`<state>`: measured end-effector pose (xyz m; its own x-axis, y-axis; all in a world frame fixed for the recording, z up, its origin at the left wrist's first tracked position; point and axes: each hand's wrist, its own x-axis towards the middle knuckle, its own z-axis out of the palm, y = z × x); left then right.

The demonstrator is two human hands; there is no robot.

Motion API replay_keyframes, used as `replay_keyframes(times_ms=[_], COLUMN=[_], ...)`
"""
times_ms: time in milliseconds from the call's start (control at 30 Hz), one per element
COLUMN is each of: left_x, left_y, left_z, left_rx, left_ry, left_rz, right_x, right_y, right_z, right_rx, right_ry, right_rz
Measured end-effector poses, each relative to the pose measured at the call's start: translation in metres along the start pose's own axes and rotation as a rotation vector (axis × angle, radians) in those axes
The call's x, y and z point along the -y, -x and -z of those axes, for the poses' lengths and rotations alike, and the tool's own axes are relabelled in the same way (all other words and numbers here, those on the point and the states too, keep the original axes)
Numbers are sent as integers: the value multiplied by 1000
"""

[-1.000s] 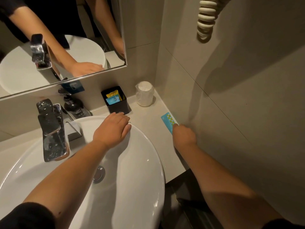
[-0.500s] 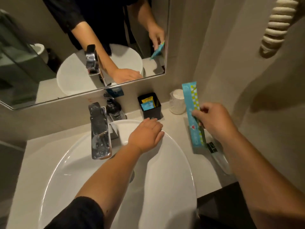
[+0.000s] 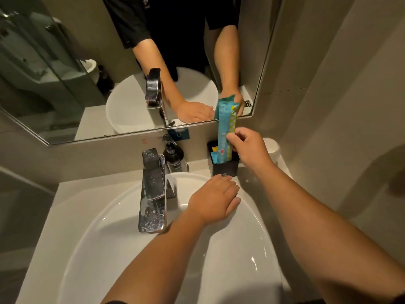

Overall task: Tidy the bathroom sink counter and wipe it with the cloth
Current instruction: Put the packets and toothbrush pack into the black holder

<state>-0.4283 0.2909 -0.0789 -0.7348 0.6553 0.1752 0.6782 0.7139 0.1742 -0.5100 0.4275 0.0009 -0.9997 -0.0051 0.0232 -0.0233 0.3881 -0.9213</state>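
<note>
Packet (image 3: pixel 225 130) pinched upright in right hand (image 3: pixel 247 150), lower end inside black holder (image 3: pixel 225 167) w/ other sachets. Left hand (image 3: pixel 214 200) flat, open on basin rim (image 3: pixel 122 207). Risk: tall packet tips holder over.

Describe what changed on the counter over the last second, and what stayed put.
The right hand picked the blue packet up off the counter by the right wall, carried it left and back, and now lowers its end into the black holder. The left hand stayed flat on the sink rim. Tap, soap bottle and wrapped cup did not move.
</note>
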Motion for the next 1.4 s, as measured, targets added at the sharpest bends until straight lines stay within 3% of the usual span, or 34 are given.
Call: replay_keyframes(times_ms=[133,467,600,733,867,1033,1400], left_x=[0,-3,-5,-5,-6,-6,-4], left_y=[-1,0,-1,0,-1,0,2], left_z=[-1,3,7,6,3,3,3], left_rx=[18,43,47,43,50,67,93], left_ry=[6,-25,-4,-4,-4,7,31], left_rz=[0,6,17,23,41,78,109], right_x=[-22,-30,-22,-43,-91,-118,-119], right_y=[-4,-3,18,80,162,205,200], right_z=[-6,-3,32,86,104,90,84], right_rx=[77,-12,-201,-373,-197,16,38], right_ry=[127,126,113,496,878,1088,1100], right_rz=[-50,-104,-117,-196,-388,-510,-481])
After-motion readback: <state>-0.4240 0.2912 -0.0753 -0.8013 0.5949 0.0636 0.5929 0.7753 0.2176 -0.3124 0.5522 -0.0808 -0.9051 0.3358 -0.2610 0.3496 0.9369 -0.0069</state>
